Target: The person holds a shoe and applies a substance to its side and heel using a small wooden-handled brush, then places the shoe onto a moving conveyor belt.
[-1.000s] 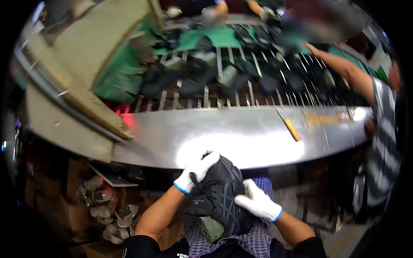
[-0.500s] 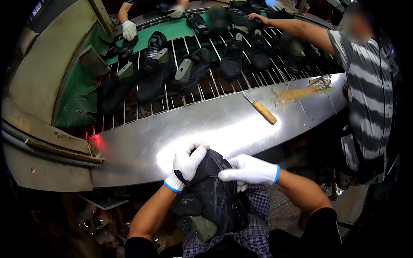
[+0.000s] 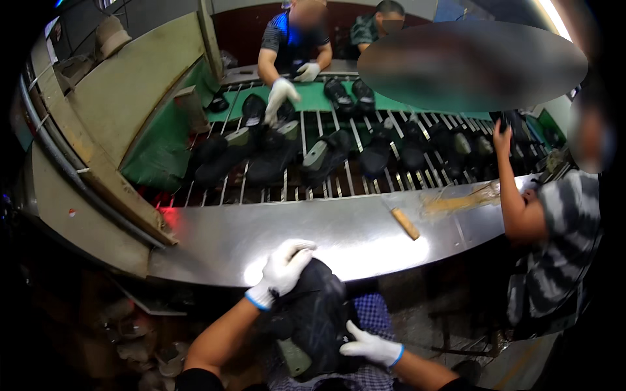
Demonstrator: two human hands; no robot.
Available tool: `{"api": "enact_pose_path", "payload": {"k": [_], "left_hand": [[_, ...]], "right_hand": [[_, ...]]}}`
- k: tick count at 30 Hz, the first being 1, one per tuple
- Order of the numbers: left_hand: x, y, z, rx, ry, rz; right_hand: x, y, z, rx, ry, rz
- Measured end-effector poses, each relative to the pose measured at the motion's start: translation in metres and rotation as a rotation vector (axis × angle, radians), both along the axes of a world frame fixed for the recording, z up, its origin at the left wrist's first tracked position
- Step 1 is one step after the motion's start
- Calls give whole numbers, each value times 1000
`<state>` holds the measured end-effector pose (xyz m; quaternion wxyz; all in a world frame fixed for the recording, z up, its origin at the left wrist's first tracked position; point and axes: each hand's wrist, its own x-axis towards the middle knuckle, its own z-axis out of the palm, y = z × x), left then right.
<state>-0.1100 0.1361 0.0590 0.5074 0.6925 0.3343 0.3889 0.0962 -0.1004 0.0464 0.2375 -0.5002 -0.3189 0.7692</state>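
Observation:
A black shoe (image 3: 316, 319) rests on my lap, its toe up toward the metal table. A grey-green shoe last (image 3: 295, 357) shows in its opening at the lower end. My left hand (image 3: 285, 268), in a white knit glove with a blue cuff, is closed around the toe. At the shoe's lower right side, my right hand (image 3: 370, 344), gloved alike, grips the edge between thumb and fingers. Some of those fingertips are hidden by the shoe. A wooden-handled knife (image 3: 405, 223) lies on the table, beyond my hands.
The metal table edge (image 3: 215, 241) runs in front of me. Past it, a rack of metal bars carries several black shoes (image 3: 326, 156), some with lasts. A co-worker's gloved hand (image 3: 282, 98) hovers over the far shoes. Another co-worker's bare arm (image 3: 512, 189) reaches in at right.
My right hand has moved from the shoe's upper edge down to its lower right side. My left hand stays at the toe. The view has tilted up, and co-workers' hands have shifted.

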Motion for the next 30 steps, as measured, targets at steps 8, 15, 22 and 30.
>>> {"api": "enact_pose_path", "payload": {"k": [8,15,22,30], "left_hand": [[19,-78,197,459,-850,-931],[-18,-120,206,239,-833,-762],[-37,-116,224,165,-784,-687],[-82,-30,143,108,38,-293]], "right_hand": [[55,6,26,39,301,-700],[210,141,94,487,70,-902],[401,197,20,570,-1468,-641],[312,178,-14,737,-1999,-710]]}}
